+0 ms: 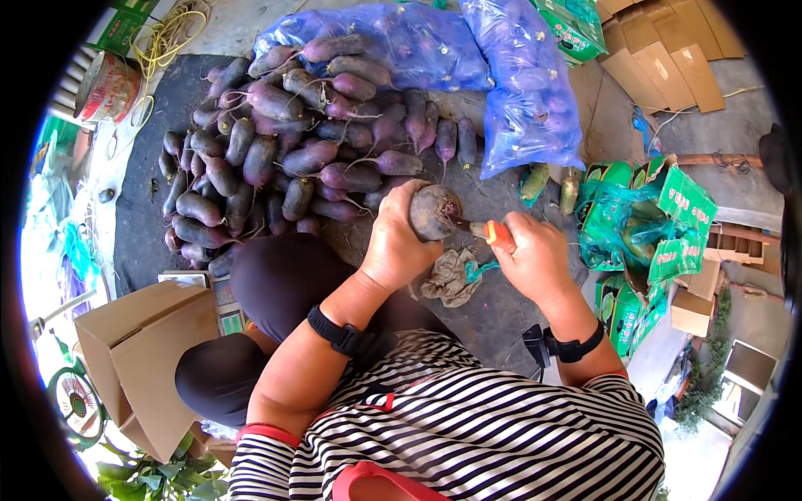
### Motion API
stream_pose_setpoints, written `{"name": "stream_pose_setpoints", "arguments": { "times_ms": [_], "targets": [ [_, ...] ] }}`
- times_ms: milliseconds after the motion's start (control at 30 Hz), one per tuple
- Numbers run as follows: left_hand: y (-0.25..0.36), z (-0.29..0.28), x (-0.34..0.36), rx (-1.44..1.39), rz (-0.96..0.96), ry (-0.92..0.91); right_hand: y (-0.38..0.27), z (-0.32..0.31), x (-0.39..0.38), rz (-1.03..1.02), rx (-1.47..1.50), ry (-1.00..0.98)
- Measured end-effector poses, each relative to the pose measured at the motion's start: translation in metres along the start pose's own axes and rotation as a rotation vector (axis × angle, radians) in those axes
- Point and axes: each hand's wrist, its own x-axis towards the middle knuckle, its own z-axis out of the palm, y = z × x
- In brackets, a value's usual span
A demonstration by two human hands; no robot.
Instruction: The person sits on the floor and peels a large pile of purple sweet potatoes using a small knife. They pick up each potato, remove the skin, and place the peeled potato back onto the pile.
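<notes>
As the radish (433, 212) likely needs bracing, I log: left grip (395, 244) curled around its left; rightward, right grip (535, 257) clenched on orange-handled tool (499, 236).

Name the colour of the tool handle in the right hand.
The tool handle is orange where visible, best in the head view.

I can't make out the tip of the knife (479, 227) at three o'clock on the radish (433, 213); the right hand (536, 255) hides much of the orange handle (498, 234). At six o'clock, the lower edge cuts off the striped shirt (501, 422).
</notes>
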Motion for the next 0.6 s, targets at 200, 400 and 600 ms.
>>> {"name": "stream_pose_setpoints", "arguments": {
  "times_ms": [200,400,600],
  "targets": [
    [0.0,0.001,-0.001,0.058,-0.005,-0.008,-0.002,0.014,0.004,-0.015,-0.079,-0.045],
    [0.006,0.006,0.0,0.058,0.018,-0.155,0.027,0.036,0.013,0.263,-0.265,-0.187],
    [0.006,0.0,-0.008,-0.077,0.058,-0.086,0.071,0.053,0.018,0.378,-0.262,-0.231]
  ]
}}
